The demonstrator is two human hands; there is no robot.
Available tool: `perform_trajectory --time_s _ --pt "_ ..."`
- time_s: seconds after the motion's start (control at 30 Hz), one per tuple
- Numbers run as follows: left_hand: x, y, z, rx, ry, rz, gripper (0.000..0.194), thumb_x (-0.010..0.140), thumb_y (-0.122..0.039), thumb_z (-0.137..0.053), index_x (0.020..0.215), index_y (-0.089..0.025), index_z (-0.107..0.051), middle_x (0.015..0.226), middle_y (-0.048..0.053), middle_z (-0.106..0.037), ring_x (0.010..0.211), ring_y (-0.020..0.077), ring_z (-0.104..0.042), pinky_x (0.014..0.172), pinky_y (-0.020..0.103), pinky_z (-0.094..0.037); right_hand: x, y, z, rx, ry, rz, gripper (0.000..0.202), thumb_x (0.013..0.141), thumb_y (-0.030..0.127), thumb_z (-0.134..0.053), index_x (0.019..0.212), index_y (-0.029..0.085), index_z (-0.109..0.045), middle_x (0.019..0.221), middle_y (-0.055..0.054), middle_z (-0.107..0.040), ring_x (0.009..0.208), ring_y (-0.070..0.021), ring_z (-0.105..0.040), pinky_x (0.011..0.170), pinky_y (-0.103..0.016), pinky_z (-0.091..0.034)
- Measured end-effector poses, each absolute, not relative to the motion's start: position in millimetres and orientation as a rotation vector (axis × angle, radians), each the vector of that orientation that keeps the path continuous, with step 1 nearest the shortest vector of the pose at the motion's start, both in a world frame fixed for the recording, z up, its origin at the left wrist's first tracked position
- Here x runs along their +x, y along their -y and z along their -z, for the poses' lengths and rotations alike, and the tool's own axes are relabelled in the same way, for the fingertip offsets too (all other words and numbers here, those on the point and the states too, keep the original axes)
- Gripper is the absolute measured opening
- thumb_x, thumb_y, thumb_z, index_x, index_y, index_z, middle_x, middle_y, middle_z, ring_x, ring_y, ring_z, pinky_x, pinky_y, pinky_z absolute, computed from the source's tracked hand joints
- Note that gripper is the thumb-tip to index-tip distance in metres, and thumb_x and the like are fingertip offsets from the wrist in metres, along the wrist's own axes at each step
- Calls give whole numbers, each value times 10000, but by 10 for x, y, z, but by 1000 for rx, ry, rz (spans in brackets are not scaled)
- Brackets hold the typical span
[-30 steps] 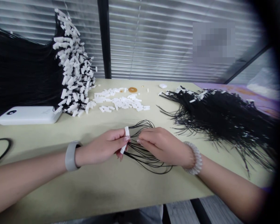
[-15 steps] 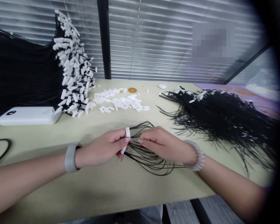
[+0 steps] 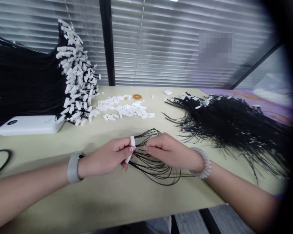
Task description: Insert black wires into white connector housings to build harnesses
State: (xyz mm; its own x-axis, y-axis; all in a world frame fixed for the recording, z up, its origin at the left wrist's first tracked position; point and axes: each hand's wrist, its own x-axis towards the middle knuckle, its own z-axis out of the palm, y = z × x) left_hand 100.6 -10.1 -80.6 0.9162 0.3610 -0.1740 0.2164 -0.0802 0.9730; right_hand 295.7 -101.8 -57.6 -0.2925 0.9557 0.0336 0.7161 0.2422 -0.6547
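My left hand (image 3: 109, 156) is closed on a white connector (image 3: 132, 141), pinching it between thumb and fingers. Several thin black wires (image 3: 158, 175) run out of the connector to the right and loop under my other hand. My right hand (image 3: 171, 151) is closed over these wires, thumb and forefinger pressed together close to the connector. Whatever lies between those fingertips is mostly hidden, though wires pass into the hand.
Loose white connectors (image 3: 132, 110) lie behind my hands near an orange ring (image 3: 137, 97). Black wires with white ends (image 3: 75, 74) hang at the left beside a white power bank (image 3: 30, 125). A heap of black wires (image 3: 224, 123) covers the right side.
The view has tilted up slightly, so the table things sit a little lower. Both hands keep nearly the same hold on the connector and wires.
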Motion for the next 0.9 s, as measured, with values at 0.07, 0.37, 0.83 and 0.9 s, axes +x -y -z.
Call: perform_trajectory --time_s 0.07,0.37,0.83,0.9 --pt "1007 98 807 1662 -444 -129 243 895 -385 -384 842 -165 -470 713 -23 -485 561 72 -493 546 210 -428 2955 1018 577 -1529 2087 -747 372 894 296 -382 557 148 -321 516 56 -296 497 -47 -270 464 -179 -251" --pt "1012 120 796 1708 -443 -144 239 896 -377 -377 834 -167 -472 712 -16 -487 580 85 -496 546 218 -442 2942 1021 574 -1522 2060 -732 359 890 287 -399 565 137 -417 499 62 -318 488 -38 -274 461 -163 -257" --pt "1018 158 766 1730 -474 -145 252 892 -381 -381 868 -161 -501 699 -15 -488 578 82 -501 542 202 -436 2916 1031 612 -1532 2022 -425 320 909 293 -385 633 149 -457 527 56 -374 492 -40 -320 497 -176 -273" --pt "1018 155 768 1709 -483 -145 253 892 -382 -383 889 -160 -505 698 -18 -484 574 77 -501 537 196 -427 2911 1040 639 -1546 2086 -286 266 907 274 -387 691 158 -492 558 53 -430 503 -41 -350 522 -188 -277"
